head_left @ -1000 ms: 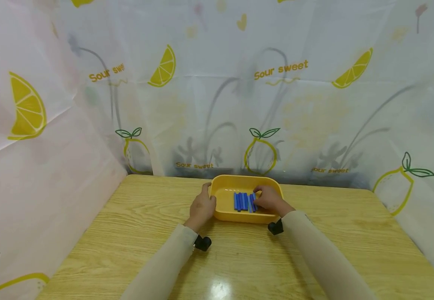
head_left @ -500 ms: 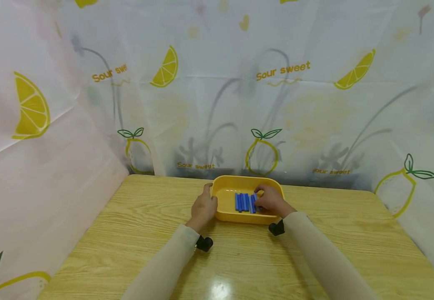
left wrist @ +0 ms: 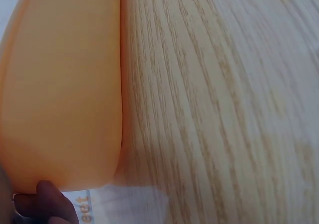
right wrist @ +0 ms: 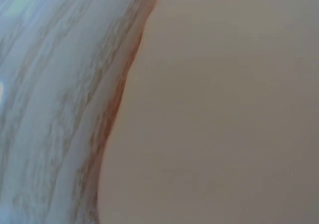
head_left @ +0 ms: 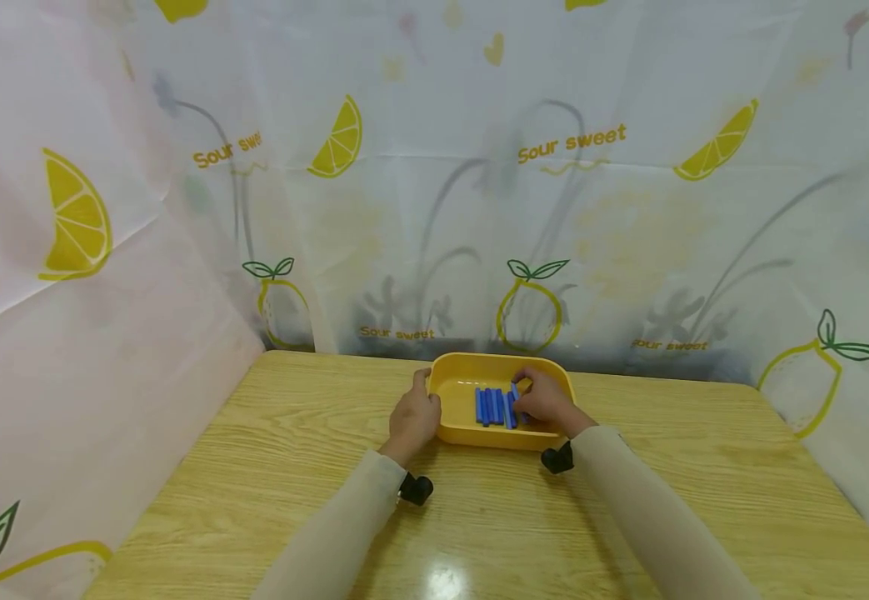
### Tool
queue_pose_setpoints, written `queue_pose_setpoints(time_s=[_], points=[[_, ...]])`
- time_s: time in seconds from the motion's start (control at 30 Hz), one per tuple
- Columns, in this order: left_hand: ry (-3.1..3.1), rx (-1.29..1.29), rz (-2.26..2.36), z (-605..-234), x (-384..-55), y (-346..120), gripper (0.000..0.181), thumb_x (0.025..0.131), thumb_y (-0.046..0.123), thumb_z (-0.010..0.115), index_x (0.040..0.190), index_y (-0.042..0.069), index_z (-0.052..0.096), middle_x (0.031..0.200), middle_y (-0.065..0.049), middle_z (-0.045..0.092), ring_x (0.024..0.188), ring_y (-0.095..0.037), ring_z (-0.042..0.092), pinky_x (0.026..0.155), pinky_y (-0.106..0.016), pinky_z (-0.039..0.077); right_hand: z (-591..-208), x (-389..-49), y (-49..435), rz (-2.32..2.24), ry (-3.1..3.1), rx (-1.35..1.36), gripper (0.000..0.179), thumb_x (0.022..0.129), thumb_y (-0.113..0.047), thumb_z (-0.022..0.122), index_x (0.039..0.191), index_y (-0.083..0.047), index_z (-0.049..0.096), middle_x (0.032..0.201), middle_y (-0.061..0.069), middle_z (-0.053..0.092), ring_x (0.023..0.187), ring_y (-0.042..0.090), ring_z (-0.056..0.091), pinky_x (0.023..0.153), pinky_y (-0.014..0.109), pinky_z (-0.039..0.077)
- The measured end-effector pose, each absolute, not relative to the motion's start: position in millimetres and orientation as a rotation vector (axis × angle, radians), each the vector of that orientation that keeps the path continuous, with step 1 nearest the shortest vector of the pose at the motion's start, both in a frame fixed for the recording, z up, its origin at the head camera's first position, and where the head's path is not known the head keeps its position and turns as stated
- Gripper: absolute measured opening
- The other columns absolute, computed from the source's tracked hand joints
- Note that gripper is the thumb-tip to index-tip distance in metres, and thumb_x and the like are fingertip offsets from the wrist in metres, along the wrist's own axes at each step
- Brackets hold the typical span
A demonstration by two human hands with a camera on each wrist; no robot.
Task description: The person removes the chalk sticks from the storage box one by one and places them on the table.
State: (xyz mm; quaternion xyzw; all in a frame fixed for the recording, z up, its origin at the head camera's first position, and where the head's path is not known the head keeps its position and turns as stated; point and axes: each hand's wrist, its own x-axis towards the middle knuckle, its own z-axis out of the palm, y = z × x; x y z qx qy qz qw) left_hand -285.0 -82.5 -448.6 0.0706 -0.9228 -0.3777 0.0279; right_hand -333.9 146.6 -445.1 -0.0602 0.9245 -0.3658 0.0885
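Note:
A yellow plastic tray (head_left: 505,437) stands at the back of the table, its outer wall (left wrist: 65,94) filling much of the left wrist view. My left hand (head_left: 413,421) grips its left end, with fingertips (left wrist: 52,201) at the lower corner of that view. Inside the tray, several blue sticks (head_left: 490,407) lie side by side in a row. My right hand (head_left: 546,398) reaches over the tray's right side and pinches a blue stick (head_left: 514,388) at the row's right end. The right wrist view holds only the tray's wall (right wrist: 209,114) close up.
The wood-grain table (head_left: 292,475) extends in front and to both sides. A white cloth (head_left: 441,208) printed with lemons hangs right behind the table's back edge and along the left side.
The pinched stick at the row's right end has tilted and shifted slightly away from the others. The left hand keeps its hold; the whole head view has drifted a little.

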Motion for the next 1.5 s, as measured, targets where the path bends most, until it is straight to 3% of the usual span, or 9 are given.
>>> queue_pose_setpoints(time_s=[0.3,0.57,0.77,1.5], points=[[-2.873,0.229,-1.159,-445,-283,-81,0.047,0.099,0.019,0.04,0.146,0.02,0.033,0.056,-0.004,0.048,0.045,-0.018,0.036,0.046,-0.03,0.029,-443,-331,147,-1.329,2.684,-0.146,0.042,0.079,-0.003,0.069,0.119,-0.003,0.055,0.074,0.009,0.058,0.056,0.018,0.051,0.053,0.029,0.045],[-2.907,0.241,-1.134,-442,-284,-80,0.047,0.099,0.018,0.039,0.146,0.019,0.032,0.054,-0.004,0.049,0.044,-0.018,0.036,0.045,-0.029,0.029,-440,-330,147,-1.356,2.695,-0.142,0.041,0.083,-0.007,0.07,0.12,-0.003,0.054,0.08,0.01,0.057,0.057,0.018,0.053,0.054,0.029,0.049],[-2.889,0.245,-1.142,-443,-283,-80,0.047,0.099,0.017,0.041,0.145,0.018,0.034,0.055,-0.005,0.049,0.044,-0.018,0.036,0.046,-0.03,0.029,-433,-325,150,-1.439,2.655,-0.155,0.044,0.083,-0.005,0.068,0.124,-0.001,0.053,0.082,0.011,0.055,0.059,0.018,0.055,0.058,0.035,0.055],[-2.896,0.219,-1.108,-444,-290,-83,0.047,0.096,0.017,0.044,0.143,0.017,0.036,0.058,-0.005,0.05,0.047,-0.019,0.038,0.048,-0.03,0.03,-406,-288,143,-1.543,2.608,-0.243,0.042,0.083,-0.005,0.066,0.123,-0.003,0.052,0.089,0.014,0.053,0.063,0.02,0.056,0.063,0.042,0.057]])
